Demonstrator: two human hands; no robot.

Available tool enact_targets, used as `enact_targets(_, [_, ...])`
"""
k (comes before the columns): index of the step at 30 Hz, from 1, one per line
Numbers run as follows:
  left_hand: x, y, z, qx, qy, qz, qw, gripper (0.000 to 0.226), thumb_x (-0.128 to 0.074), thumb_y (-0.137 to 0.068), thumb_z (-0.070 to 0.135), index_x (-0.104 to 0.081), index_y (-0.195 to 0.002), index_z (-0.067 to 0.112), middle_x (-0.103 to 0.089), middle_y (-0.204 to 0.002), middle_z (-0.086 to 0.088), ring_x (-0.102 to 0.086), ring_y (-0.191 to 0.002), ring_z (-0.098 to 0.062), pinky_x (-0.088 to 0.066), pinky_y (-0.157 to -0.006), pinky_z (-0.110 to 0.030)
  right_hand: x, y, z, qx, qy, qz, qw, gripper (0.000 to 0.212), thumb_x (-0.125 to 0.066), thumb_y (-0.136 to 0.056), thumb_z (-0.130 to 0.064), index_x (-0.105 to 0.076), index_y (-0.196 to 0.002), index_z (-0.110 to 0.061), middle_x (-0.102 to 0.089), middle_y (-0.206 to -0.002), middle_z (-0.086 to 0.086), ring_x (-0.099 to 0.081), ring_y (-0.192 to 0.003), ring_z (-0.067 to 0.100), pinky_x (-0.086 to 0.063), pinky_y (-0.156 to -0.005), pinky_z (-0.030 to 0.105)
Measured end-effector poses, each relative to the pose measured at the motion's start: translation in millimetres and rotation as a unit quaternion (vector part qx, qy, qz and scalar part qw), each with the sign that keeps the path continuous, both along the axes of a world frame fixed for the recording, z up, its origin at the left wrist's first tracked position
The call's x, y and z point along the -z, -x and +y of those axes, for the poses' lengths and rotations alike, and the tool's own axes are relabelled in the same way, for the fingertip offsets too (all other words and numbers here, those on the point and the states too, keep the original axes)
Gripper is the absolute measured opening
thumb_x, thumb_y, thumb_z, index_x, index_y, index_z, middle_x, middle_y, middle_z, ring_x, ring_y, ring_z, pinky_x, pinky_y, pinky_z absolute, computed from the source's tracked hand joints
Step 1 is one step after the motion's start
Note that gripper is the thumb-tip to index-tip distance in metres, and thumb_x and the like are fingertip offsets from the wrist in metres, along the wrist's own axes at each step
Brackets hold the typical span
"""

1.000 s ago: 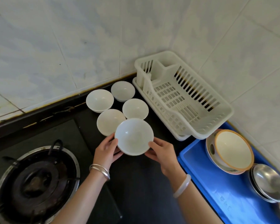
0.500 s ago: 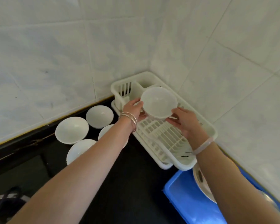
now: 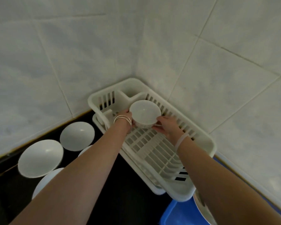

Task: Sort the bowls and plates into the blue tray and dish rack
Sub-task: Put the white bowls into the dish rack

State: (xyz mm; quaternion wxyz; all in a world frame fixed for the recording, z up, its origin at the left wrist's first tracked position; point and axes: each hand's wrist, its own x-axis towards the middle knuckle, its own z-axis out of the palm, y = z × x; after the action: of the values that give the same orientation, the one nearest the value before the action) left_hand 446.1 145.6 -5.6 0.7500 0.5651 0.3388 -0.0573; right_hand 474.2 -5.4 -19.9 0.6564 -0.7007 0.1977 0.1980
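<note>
Tiled corner wall up top, black counter [image 3: 123, 189] below it, that's the whole scene from my feed. Biggest thing is the white dish rack [image 3: 206, 143] tucked into the corner around 1 o'clock from centre, and its slatted floor looks bare apart from what I'm holding. A sliver of the blue tray [image 3: 175, 213] pokes in at 5 o'clock with the rim of some dish on it, mostly cut off, so I can't say what's in there.

Over at 8 o'clock there are the loose white bowls [image 3: 40, 158] on the counter, at least four I can make out, two half hidden behind my left arm.

The one in play is the small white bowl [image 3: 144, 112], upright, at the far end of the rack, right by the cutlery pocket. My left hand [image 3: 128, 122] and right hand [image 3: 166, 125] are both clamped on its sides. Can't tell if it's touching the slats yet.

So I'd call it early days: first bowl going in, the rest untouched.
</note>
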Motion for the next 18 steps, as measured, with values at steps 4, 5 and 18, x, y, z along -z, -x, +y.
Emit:
enact_targets(4, [10.5, -10.7, 2.9, 0.006, -0.017, -0.003, 1.000, 0.038, -0.034, -0.097, 0.006, -0.044, -0.134, 0.009, -0.044, -0.138, -0.021, -0.049, -0.102, -0.034, -0.045, -0.089, -0.051, 7.9, -4.7, 5.1, 0.010, -0.006, -0.001, 1.000, 0.026, -0.054, -0.092, -0.006, -0.058, -0.116, 0.004, -0.062, -0.118, 0.021, -0.063, -0.094, 0.029, -0.057, -0.059, 0.028])
enact_targets(5, [12.7, -12.2, 3.5, 0.008, -0.021, -0.005, 1.000, 0.038, -0.034, -0.097, 0.006, -0.044, -0.133, 0.009, -0.044, -0.138, -0.021, -0.049, -0.103, -0.034, -0.045, -0.090, -0.051, 9.4, -4.7, 5.7, 0.010, -0.006, -0.003, 1.000, 0.027, -0.054, -0.093, -0.006, -0.058, -0.117, 0.005, -0.061, -0.118, 0.021, -0.063, -0.094, 0.029, -0.057, -0.055, 0.026])
enact_targets(18, [24.4, -16.4, 8.4, 0.012, 0.001, 0.048, 0.999, 0.039, -0.031, -0.097, 0.007, -0.040, -0.131, -0.010, -0.045, -0.137, -0.027, -0.047, -0.123, -0.040, -0.043, -0.100, -0.046, 13.9, 3.6, 8.4, 0.033, -0.016, 0.035, 0.999, 0.031, -0.050, -0.097, -0.030, -0.054, -0.120, -0.010, -0.062, -0.111, 0.008, -0.063, -0.078, 0.020, -0.054, -0.060, 0.029])
